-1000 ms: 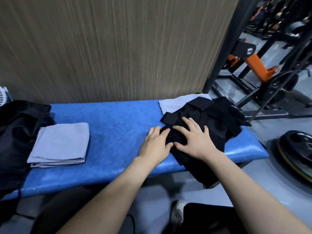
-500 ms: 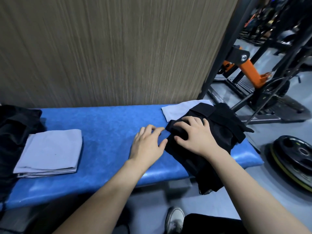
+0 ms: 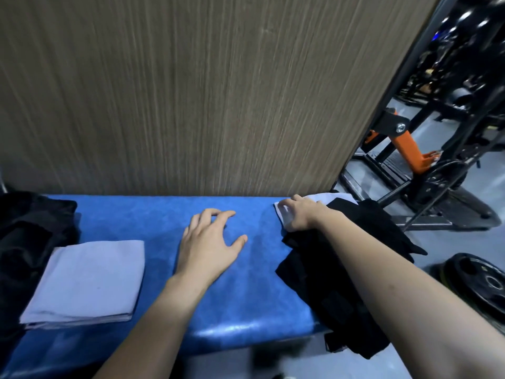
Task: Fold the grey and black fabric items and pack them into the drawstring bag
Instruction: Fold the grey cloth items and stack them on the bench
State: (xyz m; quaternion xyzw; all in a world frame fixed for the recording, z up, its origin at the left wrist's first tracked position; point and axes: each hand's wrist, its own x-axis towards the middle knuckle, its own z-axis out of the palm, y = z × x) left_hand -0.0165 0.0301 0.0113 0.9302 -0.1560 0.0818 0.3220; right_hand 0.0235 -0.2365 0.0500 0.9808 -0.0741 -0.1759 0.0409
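A folded grey cloth (image 3: 87,280) lies on the left of the blue bench (image 3: 218,305). My left hand (image 3: 210,244) rests open on bare bench padding, fingers spread. At the bench's right end a black garment (image 3: 333,283) lies bunched and hangs over the edge. Under it a second grey cloth (image 3: 322,197) sticks out at the back. My right hand (image 3: 299,214) grips the corner of that grey cloth beside the black garment. A dark fabric heap (image 3: 30,236), possibly the drawstring bag, sits at the far left.
A wood-grain wall panel (image 3: 205,91) rises right behind the bench. To the right stand a black and orange gym machine (image 3: 404,143) and a weight plate (image 3: 481,285) on the grey floor.
My right hand left the top of the black garment and reached back to the grey cloth's corner. My left hand slid left off the garment onto the bench. The view tilted up.
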